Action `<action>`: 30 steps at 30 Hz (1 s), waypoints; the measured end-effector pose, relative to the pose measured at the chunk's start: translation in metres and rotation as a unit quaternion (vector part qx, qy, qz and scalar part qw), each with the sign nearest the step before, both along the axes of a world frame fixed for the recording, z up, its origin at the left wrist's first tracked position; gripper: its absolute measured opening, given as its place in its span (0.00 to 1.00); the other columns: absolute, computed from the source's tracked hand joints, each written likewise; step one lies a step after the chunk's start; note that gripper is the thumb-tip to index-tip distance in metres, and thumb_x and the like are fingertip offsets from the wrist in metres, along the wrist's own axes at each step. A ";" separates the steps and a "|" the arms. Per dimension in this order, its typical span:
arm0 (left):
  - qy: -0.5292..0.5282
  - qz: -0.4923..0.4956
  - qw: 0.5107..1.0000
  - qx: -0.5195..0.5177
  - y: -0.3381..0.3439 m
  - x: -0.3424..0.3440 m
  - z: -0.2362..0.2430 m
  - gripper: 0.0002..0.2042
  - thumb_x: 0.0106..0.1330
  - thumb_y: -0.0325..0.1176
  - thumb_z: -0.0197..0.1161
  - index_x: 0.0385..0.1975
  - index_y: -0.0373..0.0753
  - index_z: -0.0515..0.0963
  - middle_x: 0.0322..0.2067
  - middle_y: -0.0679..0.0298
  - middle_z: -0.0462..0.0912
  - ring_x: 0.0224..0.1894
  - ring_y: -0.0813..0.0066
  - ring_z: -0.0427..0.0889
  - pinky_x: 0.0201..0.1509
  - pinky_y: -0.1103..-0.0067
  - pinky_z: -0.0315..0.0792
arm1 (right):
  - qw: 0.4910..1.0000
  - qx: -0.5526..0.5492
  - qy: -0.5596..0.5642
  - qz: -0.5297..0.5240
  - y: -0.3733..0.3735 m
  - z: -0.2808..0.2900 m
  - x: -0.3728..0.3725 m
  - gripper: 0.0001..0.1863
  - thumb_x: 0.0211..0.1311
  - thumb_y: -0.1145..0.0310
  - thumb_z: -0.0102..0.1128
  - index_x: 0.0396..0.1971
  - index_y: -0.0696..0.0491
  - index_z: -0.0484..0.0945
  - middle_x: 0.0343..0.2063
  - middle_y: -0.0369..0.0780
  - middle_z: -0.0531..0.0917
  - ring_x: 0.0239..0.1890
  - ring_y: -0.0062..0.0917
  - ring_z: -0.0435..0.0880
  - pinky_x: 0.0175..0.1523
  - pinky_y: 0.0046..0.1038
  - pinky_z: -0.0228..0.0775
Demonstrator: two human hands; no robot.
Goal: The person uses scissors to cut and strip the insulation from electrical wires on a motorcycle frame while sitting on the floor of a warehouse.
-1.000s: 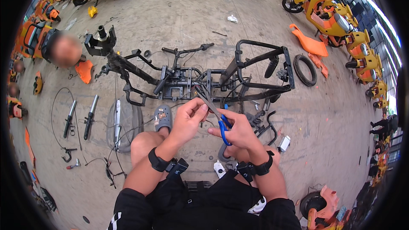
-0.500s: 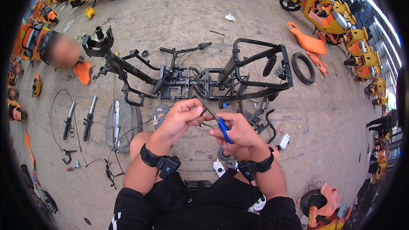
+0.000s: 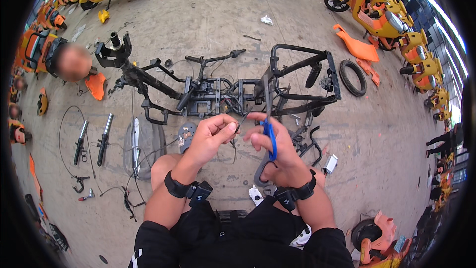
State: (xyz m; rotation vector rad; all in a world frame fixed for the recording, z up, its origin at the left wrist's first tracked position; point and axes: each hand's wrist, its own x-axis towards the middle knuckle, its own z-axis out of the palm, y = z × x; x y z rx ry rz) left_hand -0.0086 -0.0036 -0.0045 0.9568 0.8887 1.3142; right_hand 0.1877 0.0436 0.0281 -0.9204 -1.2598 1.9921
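Cable [image 3: 234, 150], thin and black, sits pinched between the thumb and index finger of the left hand [image 3: 217, 138], in front of the scooter frame [image 3: 218, 98]. The grip is close to one part of it, apparently to steady a limp strand; a length hangs below the fingertips and another rises above them toward the frame, though where it ends among the wiring cannot be made out.

The right hand [image 3: 275, 141] is wrapped loosely around the blue-handled scissors [image 3: 271, 139], some of its fingers spread toward the left hand without touching it. The blades point up and away from the person, apart from the cable, which likely keeps the edges clear of the left fingers. Whether the blades are parted cannot be told from this angle.

The bare black frame lies across the concrete floor [image 3: 233, 181] just beyond the hands, probably set there so its middle is within easy reach. Two fork legs [image 3: 79, 144] [image 3: 104, 141] lie side by side at the left, seemingly kept as a pair. A tire [image 3: 353, 78] and an orange body panel [image 3: 356, 44] rest on the right, beyond the frame's rear end, perhaps put aside to leave working room.
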 end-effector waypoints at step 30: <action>0.130 0.046 0.990 0.021 -0.007 0.018 0.011 0.07 0.68 0.25 0.58 0.39 0.27 0.77 0.25 0.59 0.84 0.23 0.80 0.78 0.26 0.83 0.71 | 0.989 0.046 0.076 -0.121 0.006 -0.013 -0.012 0.22 0.55 0.78 0.66 0.51 0.58 0.72 0.34 0.42 0.85 0.27 0.15 0.78 0.32 0.16 0.70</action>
